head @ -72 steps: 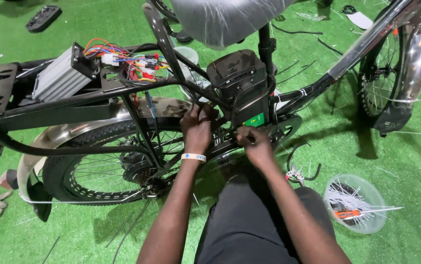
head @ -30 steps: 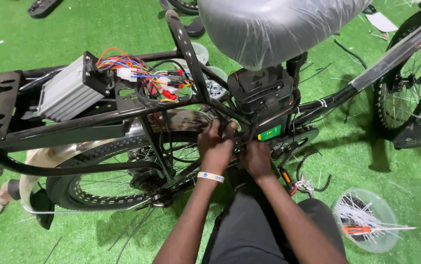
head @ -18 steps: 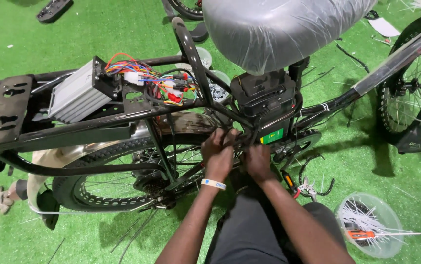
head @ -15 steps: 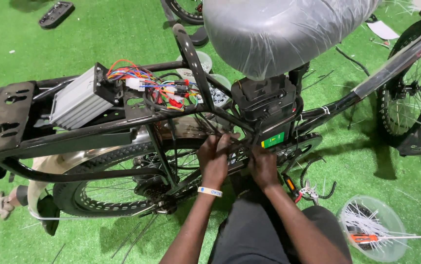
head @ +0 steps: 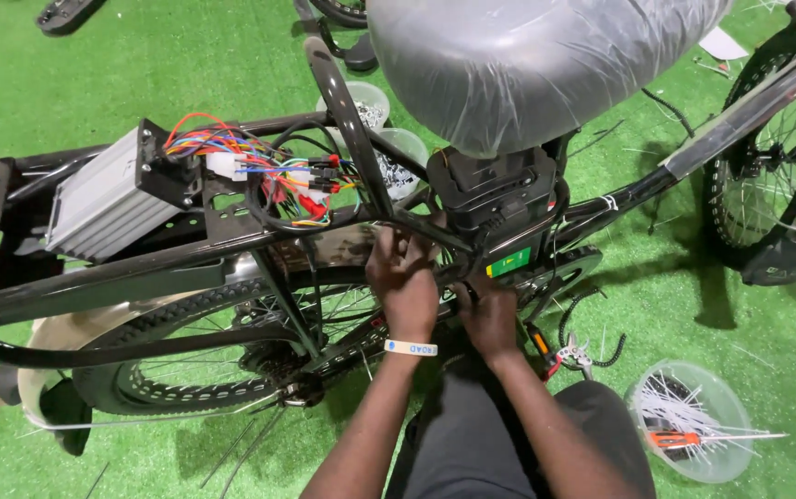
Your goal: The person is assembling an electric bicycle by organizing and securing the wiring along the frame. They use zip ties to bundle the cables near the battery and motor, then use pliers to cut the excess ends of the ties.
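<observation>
Grip, L: your left hand (head: 404,277) is curling its fingers shut around sthg small at the frame junction; what it's pinching, can't tell, fingers are hiding it.
Grip, R: your right hand (head: 488,312) is pressing in just beside the L, knuckles up, fingers tucked under the battery box (head: 490,189); open or closed, can't tell.
Work spot: you're working where the bike frame (head: 231,254) tubes are meeting, just below the box w/ its green label (head: 509,261).
Direction: spot is lying straight ahead of both wrists, slightly up; L hand is sitting nearer it.
Long axis: frame is running left-right across your view, rear wheel (head: 213,370) on the left.
Above: wrapped saddle (head: 536,65) is overhanging your hands.
Left of grip: controller box (head: 107,199) w/ coloured wires (head: 268,171) is sitting on the rack.
Right of knee: pliers (head: 569,351) are lying on the green turf (head: 139,83), near the tub of zip ties (head: 693,420).
</observation>
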